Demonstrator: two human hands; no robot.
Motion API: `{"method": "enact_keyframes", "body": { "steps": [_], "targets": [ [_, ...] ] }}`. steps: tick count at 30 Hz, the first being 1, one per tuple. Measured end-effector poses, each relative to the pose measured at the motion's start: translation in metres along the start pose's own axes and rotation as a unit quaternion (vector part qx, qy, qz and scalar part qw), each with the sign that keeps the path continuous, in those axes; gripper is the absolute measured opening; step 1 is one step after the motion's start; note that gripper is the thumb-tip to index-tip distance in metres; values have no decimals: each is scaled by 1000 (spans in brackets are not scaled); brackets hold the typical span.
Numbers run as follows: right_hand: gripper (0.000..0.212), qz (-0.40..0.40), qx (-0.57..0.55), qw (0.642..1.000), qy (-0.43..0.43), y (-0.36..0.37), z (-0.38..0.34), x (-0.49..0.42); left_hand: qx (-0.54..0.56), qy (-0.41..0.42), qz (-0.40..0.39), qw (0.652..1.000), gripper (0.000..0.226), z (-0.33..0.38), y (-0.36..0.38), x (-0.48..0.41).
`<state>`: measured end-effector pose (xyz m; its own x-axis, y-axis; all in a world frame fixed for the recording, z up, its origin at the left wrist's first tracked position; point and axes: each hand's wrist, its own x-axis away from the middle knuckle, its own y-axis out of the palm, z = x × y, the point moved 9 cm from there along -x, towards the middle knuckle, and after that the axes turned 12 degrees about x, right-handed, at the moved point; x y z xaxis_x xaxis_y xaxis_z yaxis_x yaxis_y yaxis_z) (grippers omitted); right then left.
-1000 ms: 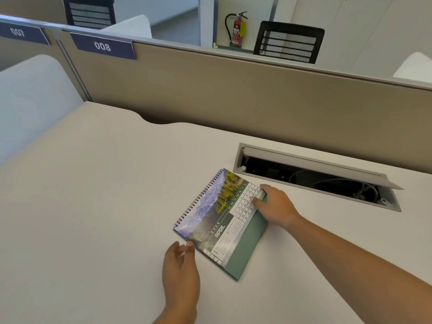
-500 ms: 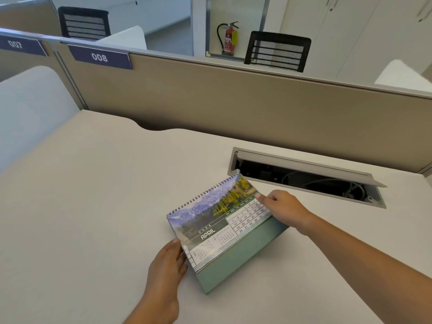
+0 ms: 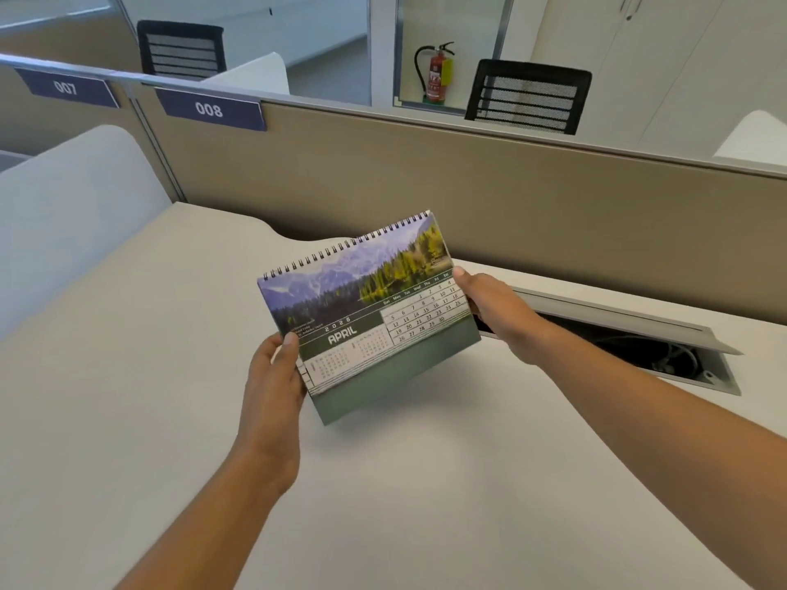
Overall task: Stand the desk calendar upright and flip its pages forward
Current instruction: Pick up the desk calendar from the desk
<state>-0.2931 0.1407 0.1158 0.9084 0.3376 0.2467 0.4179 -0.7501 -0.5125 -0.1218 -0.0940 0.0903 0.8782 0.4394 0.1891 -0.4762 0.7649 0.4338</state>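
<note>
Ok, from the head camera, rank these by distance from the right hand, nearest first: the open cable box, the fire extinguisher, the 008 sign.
From the right hand:
1. Cable box, set in the desk just right of the hand.
2. 008 sign, on the divider, far left.
3. Fire extinguisher, beyond the divider, behind glass.

Calendar (image 3: 366, 308): mountain-forest photo in purple, green, yellow; dark green APRIL band, white date grid, muted green base. Desk (image 3: 127, 419) off-white.
</note>
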Motion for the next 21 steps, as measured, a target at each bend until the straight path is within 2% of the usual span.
{"method": "enact_keyframes", "body": {
  "steps": [7, 17, 19, 21],
  "targets": [
    [62, 0, -50, 999, 20, 25, -4, -31, 81, -14, -5, 997, 37, -2, 2, -26],
    [76, 2, -74, 996, 43, 38, 28, -49, 103, 6, -1, 995, 33, -21, -6, -46],
    [73, 2, -73, 997, 40, 40, 28, -51, 91, 10, -1, 996, 35, -22, -4, -45],
    [60, 3, -65, 997, 37, 42, 28, -52, 76, 12, -1, 997, 37, -22, -3, -44]
  ]
}}
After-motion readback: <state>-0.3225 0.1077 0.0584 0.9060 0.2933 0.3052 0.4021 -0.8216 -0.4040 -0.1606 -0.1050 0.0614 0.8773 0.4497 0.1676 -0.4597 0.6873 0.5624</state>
